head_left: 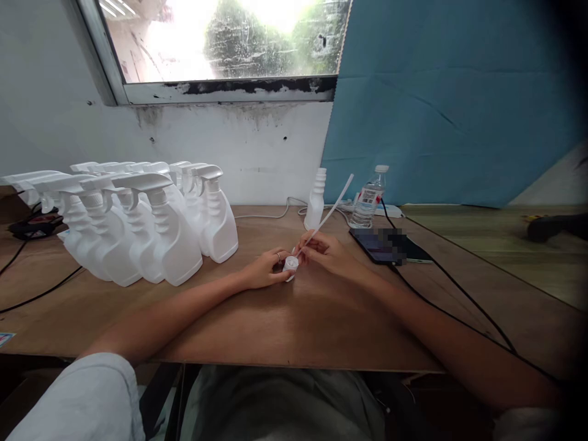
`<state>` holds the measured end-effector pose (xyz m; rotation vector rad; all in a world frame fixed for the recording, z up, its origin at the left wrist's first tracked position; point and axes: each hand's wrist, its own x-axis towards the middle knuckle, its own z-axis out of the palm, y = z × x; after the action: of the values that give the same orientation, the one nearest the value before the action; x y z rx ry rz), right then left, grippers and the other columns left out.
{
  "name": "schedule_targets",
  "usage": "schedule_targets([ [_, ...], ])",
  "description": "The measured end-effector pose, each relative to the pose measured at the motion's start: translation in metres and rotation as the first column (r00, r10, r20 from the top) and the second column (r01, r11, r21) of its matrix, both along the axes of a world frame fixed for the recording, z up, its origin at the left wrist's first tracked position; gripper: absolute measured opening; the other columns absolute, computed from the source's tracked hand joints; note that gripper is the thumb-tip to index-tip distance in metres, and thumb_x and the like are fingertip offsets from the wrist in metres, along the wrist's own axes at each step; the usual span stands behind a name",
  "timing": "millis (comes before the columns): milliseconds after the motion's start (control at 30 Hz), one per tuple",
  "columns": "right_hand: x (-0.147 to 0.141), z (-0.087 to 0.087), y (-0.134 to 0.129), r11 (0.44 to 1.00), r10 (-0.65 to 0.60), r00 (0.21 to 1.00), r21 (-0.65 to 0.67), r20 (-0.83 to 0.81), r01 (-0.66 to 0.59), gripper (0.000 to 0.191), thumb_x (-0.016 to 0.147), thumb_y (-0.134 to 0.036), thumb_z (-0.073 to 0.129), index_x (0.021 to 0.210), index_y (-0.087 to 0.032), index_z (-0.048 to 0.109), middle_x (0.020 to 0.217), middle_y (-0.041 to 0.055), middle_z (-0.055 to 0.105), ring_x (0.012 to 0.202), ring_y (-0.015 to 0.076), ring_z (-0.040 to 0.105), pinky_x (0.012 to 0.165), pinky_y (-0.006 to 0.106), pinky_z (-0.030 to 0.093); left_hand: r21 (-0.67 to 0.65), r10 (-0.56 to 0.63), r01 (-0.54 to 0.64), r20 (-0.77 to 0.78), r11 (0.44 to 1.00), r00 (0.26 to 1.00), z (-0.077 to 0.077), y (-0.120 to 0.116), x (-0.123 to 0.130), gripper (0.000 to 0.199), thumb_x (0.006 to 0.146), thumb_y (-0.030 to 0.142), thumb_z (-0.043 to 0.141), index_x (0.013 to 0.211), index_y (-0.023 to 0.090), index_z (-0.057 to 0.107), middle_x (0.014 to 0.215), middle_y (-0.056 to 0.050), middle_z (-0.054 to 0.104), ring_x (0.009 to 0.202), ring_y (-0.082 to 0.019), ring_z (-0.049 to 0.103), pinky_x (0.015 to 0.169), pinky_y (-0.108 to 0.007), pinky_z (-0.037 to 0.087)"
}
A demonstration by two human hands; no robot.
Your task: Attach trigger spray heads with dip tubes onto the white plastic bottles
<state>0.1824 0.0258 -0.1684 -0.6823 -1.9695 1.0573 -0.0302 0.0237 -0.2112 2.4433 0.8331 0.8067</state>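
My left hand (266,269) grips a small white spray head (291,264) just above the brown table, with its round collar facing up toward me. Right beside it, my right hand (324,251) pinches a thin white tube (331,211) near its lower end. The tube slants up to the right, and its lower end lies close to the spray head; whether they touch, I cannot tell. Behind my right hand stands a white bottle (315,202) without a spray head.
Several white spray bottles (177,245) stand at the left of the table (275,324). A clear water bottle (367,202), a phone (376,245) and black cables are at the right. Behind are a wall, a window and a blue cloth (436,110).
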Motion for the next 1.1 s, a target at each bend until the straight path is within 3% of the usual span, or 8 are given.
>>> schedule_targets([
  [267, 0.001, -0.001, -0.001, 0.991, -0.052, 0.992, 0.13, 0.112, 0.037, 0.016, 0.086, -0.035, 0.053, 0.086, -0.019, 0.056, 0.083, 0.0033, 0.065, 0.069, 0.0142, 0.061, 0.065, 0.029, 0.052, 0.005, 0.017, -0.017, -0.012, 1.0, 1.0, -0.001, 0.001, 0.0, 0.03, 0.087, 0.04, 0.055, 0.106, 0.017, 0.06, 0.101, -0.006, 0.059, 0.086, -0.016, 0.056, 0.08, -0.027, 0.043],
  [500, 0.0, 0.004, -0.011, 0.915, -0.156, 0.954, 0.401, 0.256, 0.042, 0.019, 0.089, -0.032, 0.049, 0.088, -0.019, 0.063, 0.09, 0.004, 0.068, 0.082, 0.0167, 0.065, 0.077, 0.03, 0.052, -0.025, 0.03, -0.03, 0.001, 0.999, 1.0, 0.0, 0.0, 0.0, 0.03, 0.087, 0.041, 0.055, 0.106, 0.018, 0.059, 0.101, -0.005, 0.057, 0.087, -0.016, 0.055, 0.08, -0.026, 0.043],
  [733, -0.003, -0.003, -0.009, 0.914, -0.189, 0.949, 0.398, 0.252, 0.077, 0.015, 0.088, -0.029, 0.051, 0.088, -0.019, 0.063, 0.09, 0.0039, 0.068, 0.077, 0.0153, 0.064, 0.074, 0.029, 0.051, -0.03, 0.027, -0.027, 0.007, 0.999, 1.0, 0.0, 0.001, 0.0, 0.03, 0.087, 0.041, 0.055, 0.105, 0.018, 0.061, 0.098, -0.005, 0.057, 0.083, -0.015, 0.055, 0.077, -0.025, 0.043],
  [933, -0.006, -0.005, 0.0, 0.961, -0.187, 0.962, 0.242, 0.199, 0.137, 0.016, 0.084, -0.035, 0.057, 0.084, -0.019, 0.06, 0.084, 0.0017, 0.063, 0.073, 0.0133, 0.059, 0.064, 0.025, 0.049, -0.001, 0.02, -0.02, 0.02, 1.0, 1.0, -0.001, 0.002, 0.001, 0.029, 0.086, 0.039, 0.055, 0.103, 0.016, 0.062, 0.093, -0.004, 0.056, 0.079, -0.014, 0.053, 0.074, -0.025, 0.043],
  [1100, -0.006, -0.007, 0.002, 0.958, -0.193, 0.958, 0.253, 0.213, 0.137, 0.016, 0.084, -0.034, 0.056, 0.081, -0.018, 0.061, 0.082, 0.003, 0.063, 0.077, 0.015, 0.058, 0.064, 0.026, 0.047, 0.009, 0.018, -0.018, 0.005, 1.0, 1.0, -0.001, 0.001, 0.002, 0.029, 0.086, 0.04, 0.055, 0.1, 0.016, 0.062, 0.092, -0.004, 0.055, 0.08, -0.014, 0.053, 0.075, -0.025, 0.043],
])
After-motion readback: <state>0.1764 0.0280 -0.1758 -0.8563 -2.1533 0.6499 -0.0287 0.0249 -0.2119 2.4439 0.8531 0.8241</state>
